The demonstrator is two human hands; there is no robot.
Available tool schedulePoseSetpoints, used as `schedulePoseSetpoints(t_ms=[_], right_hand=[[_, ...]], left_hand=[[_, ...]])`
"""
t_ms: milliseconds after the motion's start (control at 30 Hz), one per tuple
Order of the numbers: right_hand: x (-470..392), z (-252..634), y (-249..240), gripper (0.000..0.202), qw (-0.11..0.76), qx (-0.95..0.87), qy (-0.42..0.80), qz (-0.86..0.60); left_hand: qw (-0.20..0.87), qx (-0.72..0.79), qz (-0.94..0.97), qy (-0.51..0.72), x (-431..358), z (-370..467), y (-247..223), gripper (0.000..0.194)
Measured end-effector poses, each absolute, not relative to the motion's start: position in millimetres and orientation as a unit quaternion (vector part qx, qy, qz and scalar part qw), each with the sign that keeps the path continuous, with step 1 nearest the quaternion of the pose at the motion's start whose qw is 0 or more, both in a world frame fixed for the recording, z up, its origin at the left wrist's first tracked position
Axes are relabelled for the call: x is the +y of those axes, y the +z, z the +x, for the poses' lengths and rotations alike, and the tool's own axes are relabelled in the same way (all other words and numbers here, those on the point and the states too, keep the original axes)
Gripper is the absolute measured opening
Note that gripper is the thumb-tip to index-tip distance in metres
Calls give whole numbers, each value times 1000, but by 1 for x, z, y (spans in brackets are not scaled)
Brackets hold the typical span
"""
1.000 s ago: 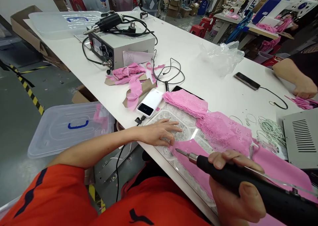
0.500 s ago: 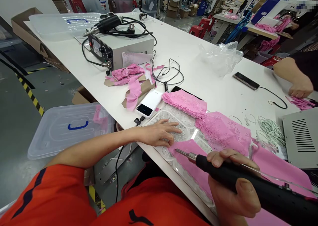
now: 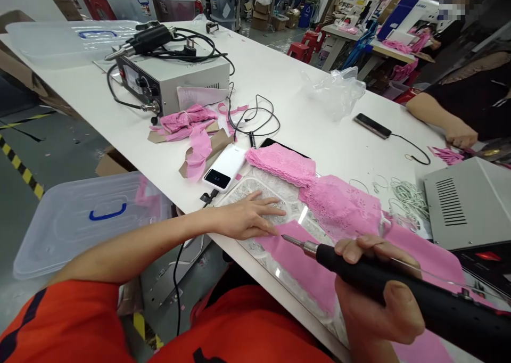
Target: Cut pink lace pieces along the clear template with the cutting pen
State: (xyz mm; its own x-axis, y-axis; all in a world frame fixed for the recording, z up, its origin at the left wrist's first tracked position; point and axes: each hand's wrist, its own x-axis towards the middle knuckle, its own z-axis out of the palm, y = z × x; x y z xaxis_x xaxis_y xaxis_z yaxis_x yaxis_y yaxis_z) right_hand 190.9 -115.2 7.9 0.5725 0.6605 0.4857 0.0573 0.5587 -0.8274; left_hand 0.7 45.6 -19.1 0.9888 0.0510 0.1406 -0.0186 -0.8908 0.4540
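Observation:
My left hand point(image 3: 248, 217) lies flat with fingers spread, over a clear patterned mat point(image 3: 270, 201) and the end of a flat pink fabric strip point(image 3: 309, 270). In my right hand point(image 3: 379, 304) is a thick black handpiece point(image 3: 447, 312) with a pointed metal tip. That tip points left over the strip, close to my left fingertips; whether it touches the fabric I cannot tell. Beyond the strip lie a folded pink lace stack point(image 3: 281, 165) and pink eyelet lace point(image 3: 345, 206). More plain pink fabric point(image 3: 427, 256) lies behind the handpiece.
A white power bank point(image 3: 225, 166) and pink scraps point(image 3: 186, 119) lie left of the lace. Behind them a grey control box point(image 3: 191, 78) carries a second handpiece point(image 3: 149, 38). At right are another grey box point(image 3: 471, 203), pale cords point(image 3: 409, 198) and a co-worker's hand point(image 3: 461, 134).
The view has turned right, so the table things appear further left. My left fingers have spread a little and sit closer to the tip. The right hand keeps its hold on the handpiece.

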Motion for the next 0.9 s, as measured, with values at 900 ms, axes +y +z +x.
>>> schedulePoseSetpoints(t_ms=[900], right_hand=[[-119, 197, 13, 28, 778, -400, 183, -449]], left_hand=[[247, 33, 966, 74, 52, 2, -22, 30]])
